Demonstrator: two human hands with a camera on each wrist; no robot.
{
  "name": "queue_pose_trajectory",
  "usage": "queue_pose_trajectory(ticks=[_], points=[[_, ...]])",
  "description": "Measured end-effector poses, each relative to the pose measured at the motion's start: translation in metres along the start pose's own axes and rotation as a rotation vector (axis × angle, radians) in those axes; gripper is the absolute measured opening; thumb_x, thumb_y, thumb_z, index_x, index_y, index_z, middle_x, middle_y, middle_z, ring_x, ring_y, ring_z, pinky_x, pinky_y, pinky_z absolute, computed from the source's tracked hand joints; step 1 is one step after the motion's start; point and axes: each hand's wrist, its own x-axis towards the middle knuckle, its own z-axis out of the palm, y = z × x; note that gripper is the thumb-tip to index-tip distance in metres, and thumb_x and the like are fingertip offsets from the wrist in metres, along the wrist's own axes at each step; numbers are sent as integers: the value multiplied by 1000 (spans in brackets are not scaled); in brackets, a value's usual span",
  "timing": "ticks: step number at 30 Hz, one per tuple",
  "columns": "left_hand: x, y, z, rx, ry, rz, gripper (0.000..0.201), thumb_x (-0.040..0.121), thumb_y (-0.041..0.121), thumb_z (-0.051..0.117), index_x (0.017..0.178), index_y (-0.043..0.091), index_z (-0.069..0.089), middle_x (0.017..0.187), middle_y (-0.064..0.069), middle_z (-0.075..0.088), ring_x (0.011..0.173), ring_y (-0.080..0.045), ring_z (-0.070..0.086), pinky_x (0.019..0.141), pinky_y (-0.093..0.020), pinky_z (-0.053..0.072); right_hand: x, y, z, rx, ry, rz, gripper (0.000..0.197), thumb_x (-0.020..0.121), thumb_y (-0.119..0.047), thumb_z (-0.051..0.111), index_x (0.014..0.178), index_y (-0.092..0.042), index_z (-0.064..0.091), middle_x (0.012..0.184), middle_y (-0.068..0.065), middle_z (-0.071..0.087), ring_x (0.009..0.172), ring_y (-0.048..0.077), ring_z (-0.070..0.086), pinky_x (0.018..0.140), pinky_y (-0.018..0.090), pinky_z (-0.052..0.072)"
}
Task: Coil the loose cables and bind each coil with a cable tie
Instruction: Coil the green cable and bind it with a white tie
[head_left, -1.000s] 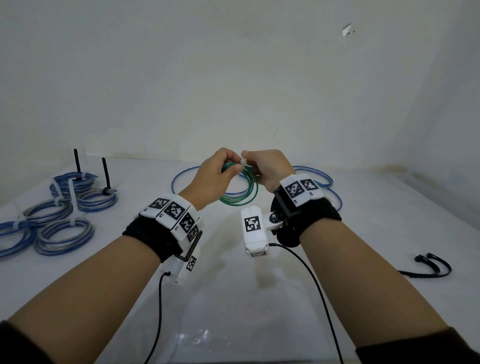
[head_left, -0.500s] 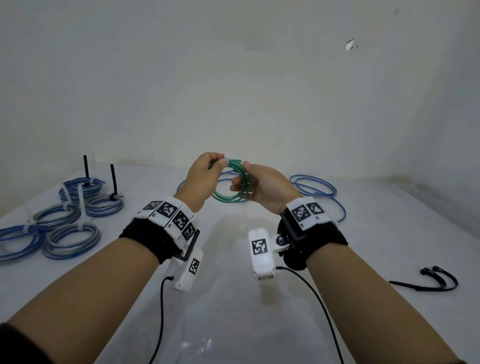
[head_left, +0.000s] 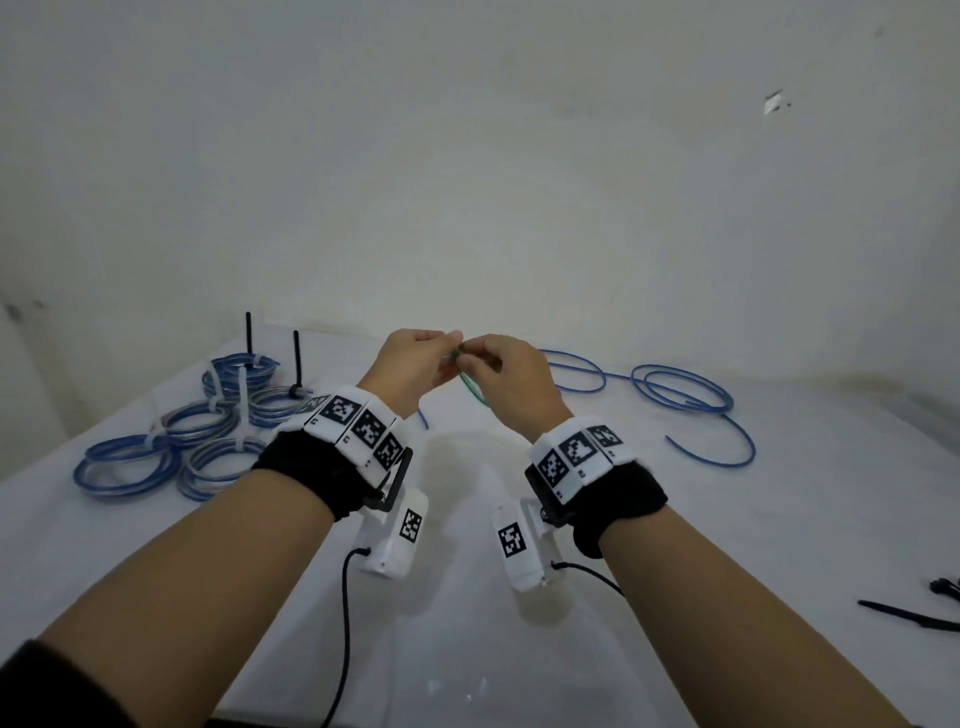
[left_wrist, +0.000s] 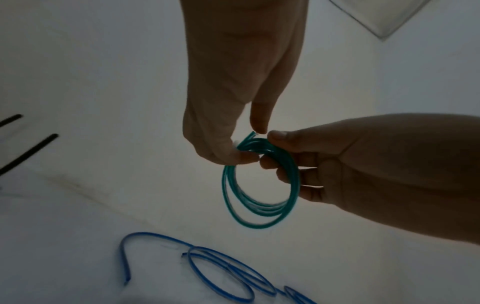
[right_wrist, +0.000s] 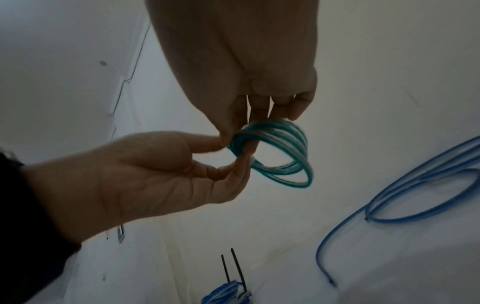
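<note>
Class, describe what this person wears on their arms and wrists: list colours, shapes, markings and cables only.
Each bare forearm carries a black fabric wristband topped by a white strap of square black-and-white markers. Under each wrist hangs a white boxy camera unit with its own marker and a thin black cable trailing back. Dark sleeve edges show near the elbows. The hands are bare.

Pretty plain setup, just a white bench (head_left: 779, 519) shoved against a scuffed off-white wall (head_left: 467, 156), all in soft, dim light.
</note>
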Motion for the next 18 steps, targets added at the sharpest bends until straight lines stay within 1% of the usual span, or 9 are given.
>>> queue_pose_trajectory(ticks=[2, 4, 6, 7, 9, 10, 12, 15, 18], points=[[-2, 2, -14, 2, 48, -2, 24, 93, 6, 54, 114, -7, 53, 95, -16, 61, 76, -19, 62, 64, -18, 56, 2, -8, 5, 2, -75, -93, 21, 92, -13, 53, 102, -7, 71, 95, 14, 71, 92, 28, 61, 81, 32, 44], [-3, 4, -26, 37, 73, -11, 11, 93, 3, 52, 102, -2, 57, 85, -12, 59, 70, -18, 59, 64, -21, 54, 4, -14, 12, 21, -131, -134, 23, 91, -8, 52, 104, -4, 71, 96, 19, 70, 87, 31, 60, 76, 28, 43], [-5, 7, -41, 40, 89, -11, 11, 92, 0, 51, 83, 3, 57, 77, -9, 58, 65, -17, 57, 61, -21, 51, 8, -16, 24, 52, -117, -98, 23, 91, -9, 54, 108, -5, 70, 101, 14, 70, 79, 16, 58, 72, 14, 43], [-6, 9, -50, 28, 96, -10, 16, 92, -1, 50, 78, 3, 57, 74, -9, 58, 63, -15, 56, 58, -20, 51, 11, -16, 32, 80, -74, -67, 22, 91, -12, 56, 108, -5, 69, 102, 13, 69, 79, 11, 57, 76, 13, 45], [-8, 12, -66, 10, 93, -20, 19, 91, -1, 50, 75, 3, 59, 72, -8, 58, 60, -13, 54, 54, -18, 49, 20, -13, 48, 108, 10, 66, 26, 91, -28, 57, 105, -8, 66, 104, 11, 65, 90, 17, 58, 89, 32, 47], [-8, 13, -75, 1, 101, -35, 19, 92, -1, 50, 76, 3, 60, 70, -8, 57, 58, -12, 53, 51, -17, 48, 25, -13, 56, 84, 6, 141, 29, 92, -37, 53, 101, -11, 64, 102, 10, 63, 94, 23, 56, 90, 38, 46], [-8, 16, -94, -32, 122, -69, 18, 93, -1, 47, 81, 3, 60, 71, -9, 57, 53, -10, 52, 45, -14, 46, 31, -20, 69, 110, -118, 275, 35, 95, -45, 43, 85, -14, 58, 88, 7, 58, 83, 27, 50, 78, 34, 43], [-8, 19, -120, -58, 128, -104, 18, 95, 0, 43, 88, 0, 60, 73, -9, 57, 48, -7, 55, 43, -13, 46, 34, -33, 87, 419, -354, 444, 43, 94, -48, 44, 94, -9, 62, 89, 10, 61, 63, 18, 46, 54, 27, 38], [-11, 21, -149, -11, 150, -116, 17, 96, 4, 46, 88, -1, 61, 72, -9, 58, 47, -7, 56, 44, -13, 47, 34, -48, 110, 610, -437, 463, 34, 96, -36, 49, 86, -8, 65, 80, 11, 60, 54, 15, 40, 45, 21, 31]])
